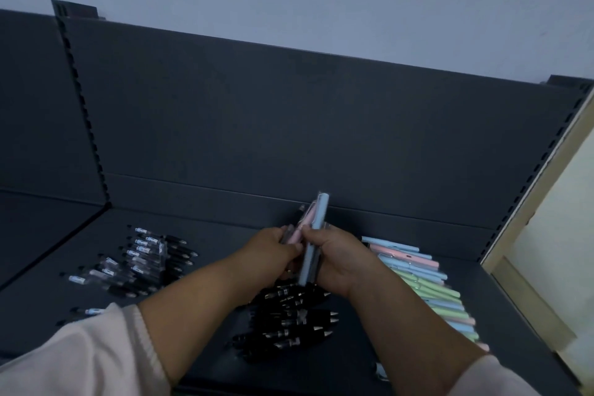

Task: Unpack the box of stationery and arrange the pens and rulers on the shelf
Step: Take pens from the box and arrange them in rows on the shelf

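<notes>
Both hands on a mixed pen bundle [314, 219], upright just above the shelf [225, 231]. Left hand [273, 251] curled round the pink pen [300, 230] and a dark one; right hand [336, 262] clenched on the light blue pen [310, 257]. Plan: split by colour before setting down. Right peels off the blue and lays it parallel onto the pastel row [424, 283] just to the right, caps the same way. Dark one goes to the black pens [289, 315] below. Loosen one hand at a time or the bundle fans out. Box, rulers: not in view.
</notes>
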Action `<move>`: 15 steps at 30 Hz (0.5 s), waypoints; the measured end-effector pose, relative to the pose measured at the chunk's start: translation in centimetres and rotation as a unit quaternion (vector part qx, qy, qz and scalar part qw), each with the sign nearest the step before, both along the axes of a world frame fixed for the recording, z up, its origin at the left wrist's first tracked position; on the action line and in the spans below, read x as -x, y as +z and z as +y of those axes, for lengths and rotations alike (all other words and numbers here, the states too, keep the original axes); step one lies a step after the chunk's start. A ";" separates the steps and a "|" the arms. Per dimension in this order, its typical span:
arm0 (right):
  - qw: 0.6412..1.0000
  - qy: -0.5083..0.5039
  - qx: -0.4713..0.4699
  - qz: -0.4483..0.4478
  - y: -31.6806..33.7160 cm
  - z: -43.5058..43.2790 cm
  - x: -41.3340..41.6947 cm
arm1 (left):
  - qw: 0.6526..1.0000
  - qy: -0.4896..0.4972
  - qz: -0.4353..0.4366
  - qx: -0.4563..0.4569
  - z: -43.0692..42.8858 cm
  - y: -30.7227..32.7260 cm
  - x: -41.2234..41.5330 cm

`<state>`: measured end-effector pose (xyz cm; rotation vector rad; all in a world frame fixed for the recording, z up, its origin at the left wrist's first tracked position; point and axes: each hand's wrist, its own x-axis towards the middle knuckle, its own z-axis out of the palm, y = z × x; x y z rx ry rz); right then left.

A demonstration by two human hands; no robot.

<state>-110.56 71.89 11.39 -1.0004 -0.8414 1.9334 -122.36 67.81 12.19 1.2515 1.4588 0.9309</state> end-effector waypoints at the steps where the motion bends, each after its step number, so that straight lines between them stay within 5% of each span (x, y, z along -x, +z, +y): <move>1: 1.000 0.011 -0.009 -0.019 -0.2 0.0 -0.2 | 1.000 0.009 0.008 0.006 0.2 -0.2 0.3; 6: 0.979 0.047 -0.082 -0.183 -0.5 -0.4 -0.7 | 0.996 0.085 -0.034 0.011 0.9 -0.6 1.7; 10: 0.913 0.129 -0.192 -0.335 -0.6 -0.9 -0.6 | 0.986 0.107 -0.126 -0.010 0.8 0.3 2.3; 15: 0.846 0.188 -0.254 -0.429 -0.5 -0.9 -0.7 | 0.986 0.115 -0.122 -0.003 1.0 0.3 2.6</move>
